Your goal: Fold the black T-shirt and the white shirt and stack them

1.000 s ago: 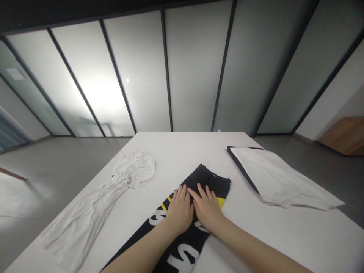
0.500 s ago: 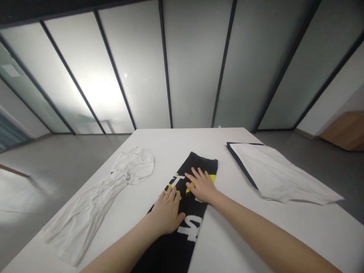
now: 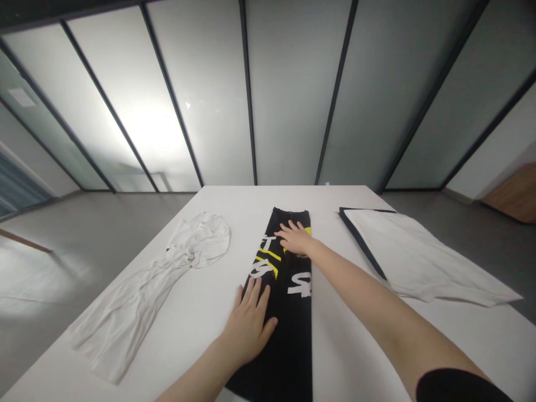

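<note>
A black garment (image 3: 288,329) with white lettering and yellow marks lies flat in a long folded strip on the table, its narrow far end pointing away from me. It looks like a pair of trousers or a folded shirt; I cannot tell which. My left hand (image 3: 251,321) rests on its left edge, fingers stretched out and spread. Farther up the cloth, my right hand (image 3: 295,238) lies flat near the far end, fingers apart. Neither hand grips the fabric. The garment's near end runs out of the bottom of the view.
A crumpled white garment (image 3: 146,290) lies along the left side of the white table (image 3: 335,346). On the right, a smooth white garment (image 3: 419,251) lies over a dark one (image 3: 362,243) and reaches the table edge. Frosted glass panels (image 3: 293,100) stand beyond the far edge.
My right hand has moved farther away, toward the garment's far end. My left hand sits slightly nearer me. The garment has turned straighter, its far end shifting left and away.
</note>
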A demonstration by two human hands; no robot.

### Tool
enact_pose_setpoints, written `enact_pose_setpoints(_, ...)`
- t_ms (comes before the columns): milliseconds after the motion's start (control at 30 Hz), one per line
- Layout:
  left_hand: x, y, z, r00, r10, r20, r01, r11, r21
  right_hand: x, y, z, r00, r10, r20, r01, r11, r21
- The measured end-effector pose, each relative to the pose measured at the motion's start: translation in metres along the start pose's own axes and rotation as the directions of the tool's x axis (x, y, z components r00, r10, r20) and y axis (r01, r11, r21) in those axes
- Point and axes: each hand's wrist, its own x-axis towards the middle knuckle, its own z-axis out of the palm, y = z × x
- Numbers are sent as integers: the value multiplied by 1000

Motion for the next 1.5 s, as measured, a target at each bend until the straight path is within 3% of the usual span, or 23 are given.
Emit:
enact_pose_setpoints(67,1,5,5,1000,10,-21,-10,1000,14,-9,-22,9,993,93,-79,-93,996,10)
enact_pose_setpoints(133,0,9,10,999,25,-23,-24,1000,15,-24,-48,25,954,228,-196,-217,973,76)
enact_pose_setpoints(200,-3,11,13,999,38,-5,-37,999,7,-42,-71,44,928,318,-194,-297,946,131)
enact_pose_setpoints(367,-12,11,19,997,68,27,-68,998,-10,-67,-97,71,947,293,-131,-275,951,142)
enact_pose_setpoints(533,-17,14,17,992,130,-3,-130,991,-32,-45,-83,63,947,293,-129,-280,953,114)
enact_pose_setpoints(833,-9,4,24,986,153,-65,-156,987,-40,31,-16,30,980,176,-97,-173,984,34)
enact_pose_setpoints(1000,-4,0,17,985,141,-100,-151,984,-98,38,-12,22,977,157,-144,-154,988,28)
enact_pose_setpoints(1133,0,3,5,992,77,-105,-90,987,-130,16,-30,19,928,147,-343,-150,989,17)
enact_pose_setpoints(1200,2,3,2,993,70,-90,-81,989,-126,-3,-42,23,915,153,-373,-153,988,30)
enact_pose_setpoints(1300,6,2,0,994,78,-75,-86,991,-106,-43,-58,38,944,161,-287,-151,987,59)
enact_pose_setpoints(1433,6,1,0,988,134,-74,-142,983,-115,-111,-68,57,994,-1,-113,13,995,100)
enact_pose_setpoints(1500,4,1,-1,976,209,-67,-216,966,-139,-146,-69,59,996,-85,-14,86,979,184)
